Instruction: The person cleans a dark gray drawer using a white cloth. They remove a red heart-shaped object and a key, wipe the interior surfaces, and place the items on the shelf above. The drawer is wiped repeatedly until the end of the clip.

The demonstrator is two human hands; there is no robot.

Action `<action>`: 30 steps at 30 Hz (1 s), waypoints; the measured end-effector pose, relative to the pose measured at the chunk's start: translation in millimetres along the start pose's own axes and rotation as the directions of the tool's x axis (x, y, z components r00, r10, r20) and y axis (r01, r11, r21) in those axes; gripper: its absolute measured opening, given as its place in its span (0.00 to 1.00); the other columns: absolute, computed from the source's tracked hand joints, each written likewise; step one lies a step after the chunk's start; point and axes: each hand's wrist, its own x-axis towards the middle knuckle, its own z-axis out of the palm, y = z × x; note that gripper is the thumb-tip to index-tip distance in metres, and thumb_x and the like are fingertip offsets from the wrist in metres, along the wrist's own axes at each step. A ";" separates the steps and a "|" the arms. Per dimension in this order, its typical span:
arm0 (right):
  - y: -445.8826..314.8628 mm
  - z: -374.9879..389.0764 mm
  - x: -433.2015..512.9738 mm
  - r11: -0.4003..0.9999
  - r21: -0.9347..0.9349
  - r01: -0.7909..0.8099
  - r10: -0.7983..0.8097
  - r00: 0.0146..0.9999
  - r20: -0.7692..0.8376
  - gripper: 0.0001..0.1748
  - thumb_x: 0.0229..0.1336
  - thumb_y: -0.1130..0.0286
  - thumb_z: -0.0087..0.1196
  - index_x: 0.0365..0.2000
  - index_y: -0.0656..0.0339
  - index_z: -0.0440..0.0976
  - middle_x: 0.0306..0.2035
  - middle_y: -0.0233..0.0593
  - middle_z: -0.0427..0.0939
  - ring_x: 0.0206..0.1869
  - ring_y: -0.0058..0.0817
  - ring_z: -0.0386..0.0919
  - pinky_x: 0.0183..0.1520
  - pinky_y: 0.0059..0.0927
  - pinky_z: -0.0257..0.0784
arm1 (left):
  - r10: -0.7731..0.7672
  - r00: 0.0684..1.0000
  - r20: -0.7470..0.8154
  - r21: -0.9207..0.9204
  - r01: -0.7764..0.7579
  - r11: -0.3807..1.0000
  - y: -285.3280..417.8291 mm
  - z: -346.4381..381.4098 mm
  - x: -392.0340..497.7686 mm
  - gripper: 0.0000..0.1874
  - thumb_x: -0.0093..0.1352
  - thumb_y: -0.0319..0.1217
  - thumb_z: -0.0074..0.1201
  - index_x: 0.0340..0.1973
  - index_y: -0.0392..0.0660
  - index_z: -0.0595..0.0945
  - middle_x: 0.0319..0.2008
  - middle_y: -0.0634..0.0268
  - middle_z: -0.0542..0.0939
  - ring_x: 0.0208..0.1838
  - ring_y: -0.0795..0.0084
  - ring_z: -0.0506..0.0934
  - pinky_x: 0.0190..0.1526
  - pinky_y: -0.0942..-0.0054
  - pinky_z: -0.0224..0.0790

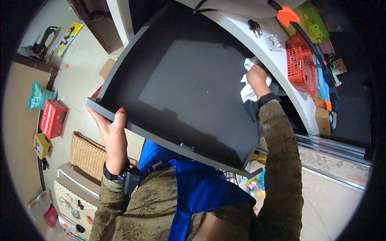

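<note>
A large dark drawer (193, 81) with a glossy bottom lies pulled out before me, tilted in view. My left hand (112, 135) grips the front corner of its grey front panel, the thumb over the top edge. My right hand (258, 79) is closed on a crumpled white cloth (248, 92) at the drawer's right side wall. A small metal lock (187, 146) sits on the inner face of the front panel. One tiny white speck shows on the drawer bottom. The fingers of my right hand are partly hidden by the cloth.
Right of the drawer, a white shelf (286, 69) holds keys (255, 28), a small clear plastic bag (273, 42) and a red plastic basket (300, 64). A red fruit carton (54, 119), a teal bag (40, 95) and a woven mat (87, 156) are at the left.
</note>
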 end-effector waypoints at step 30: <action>-4.2 -8.5 -84.8 0.970 0.179 0.162 -0.185 0.975 0.123 0.38 0.56 0.74 0.43 0.61 0.79 0.38 0.58 0.82 0.47 0.61 0.65 0.54 0.64 0.45 0.52 | 0.049 0.999 -0.009 -0.008 -0.049 0.999 -0.8 4.4 -4.1 0.40 0.62 0.27 0.50 0.65 0.38 0.48 0.51 0.56 0.64 0.51 0.67 0.65 0.55 0.72 0.56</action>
